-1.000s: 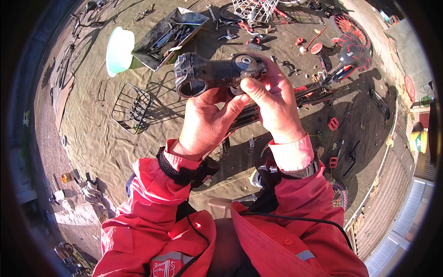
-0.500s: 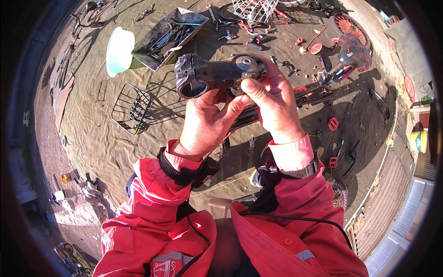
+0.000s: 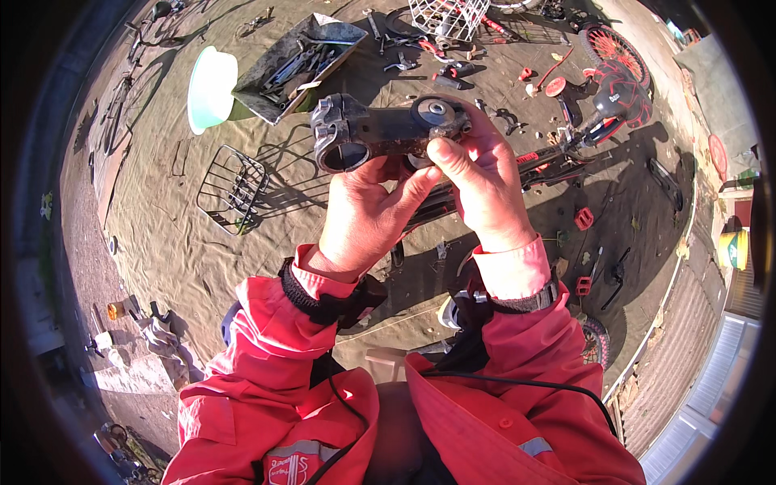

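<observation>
Both my hands hold up a black bicycle handlebar stem [image 3: 384, 132], its open clamp end with bolts pointing left. A round cap with a bolt in its middle sits on the stem's right end. My left hand [image 3: 360, 206] is closed on the underside, the thumb near the stem's middle. With thumb and fingers, my right hand [image 3: 489, 182] grips the right end beside the cap; some of its fingers are hidden behind the stem. Beyond and below the hands lies a black and red bicycle frame [image 3: 533, 166], partly covered by them.
A metal tray of tools [image 3: 339, 40] and a pale green basin [image 3: 212, 89] stand at the far left. A black wire rack [image 3: 212, 187] lies on the brown ground sheet [image 3: 194, 267]. Red pedals [image 3: 584, 218] and a red-rimmed wheel [image 3: 618, 48] are to the right.
The stem and both hands have shifted very slightly to the right. Both hands keep the same grip.
</observation>
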Demonstrator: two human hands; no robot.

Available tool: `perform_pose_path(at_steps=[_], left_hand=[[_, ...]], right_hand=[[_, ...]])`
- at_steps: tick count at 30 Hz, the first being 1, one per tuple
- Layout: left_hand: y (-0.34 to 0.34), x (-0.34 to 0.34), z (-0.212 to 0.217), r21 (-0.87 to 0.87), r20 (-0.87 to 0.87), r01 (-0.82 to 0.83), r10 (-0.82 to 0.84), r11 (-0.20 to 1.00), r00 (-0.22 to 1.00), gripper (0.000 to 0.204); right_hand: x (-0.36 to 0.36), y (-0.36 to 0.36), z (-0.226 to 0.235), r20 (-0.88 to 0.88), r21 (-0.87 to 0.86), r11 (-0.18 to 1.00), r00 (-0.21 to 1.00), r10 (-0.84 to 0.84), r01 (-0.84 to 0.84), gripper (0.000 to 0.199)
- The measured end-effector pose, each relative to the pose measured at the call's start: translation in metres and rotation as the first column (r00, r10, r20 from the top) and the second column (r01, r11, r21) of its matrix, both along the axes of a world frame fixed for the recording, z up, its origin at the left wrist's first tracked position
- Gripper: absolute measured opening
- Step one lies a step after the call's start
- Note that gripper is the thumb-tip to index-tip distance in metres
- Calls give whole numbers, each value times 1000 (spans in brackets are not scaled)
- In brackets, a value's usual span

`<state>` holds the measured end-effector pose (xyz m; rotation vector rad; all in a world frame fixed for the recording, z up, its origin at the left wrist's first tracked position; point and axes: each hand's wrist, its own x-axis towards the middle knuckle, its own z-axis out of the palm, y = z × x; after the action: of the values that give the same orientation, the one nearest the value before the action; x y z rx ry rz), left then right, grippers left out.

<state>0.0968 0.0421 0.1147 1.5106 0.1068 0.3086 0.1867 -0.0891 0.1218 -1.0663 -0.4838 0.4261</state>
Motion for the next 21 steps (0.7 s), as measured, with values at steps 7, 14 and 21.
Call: perform_pose_path(at_steps=[7,14,21], left_hand=[[0,-1,1,44,-19,-8,9,999,1000,31],[-3,-2,3,-29,21,-1,2,1000,1000,31],[-4,-1,1,-80,49,5,-1,997,999,31]], right_hand=[[0,-1,-2,2,-9,1000,1000,-12,12,47],[1,-1,-1,31,-8,1000,999,9,-8,44],[0,-2,0,22,5,1000,1000,22,-22,43]])
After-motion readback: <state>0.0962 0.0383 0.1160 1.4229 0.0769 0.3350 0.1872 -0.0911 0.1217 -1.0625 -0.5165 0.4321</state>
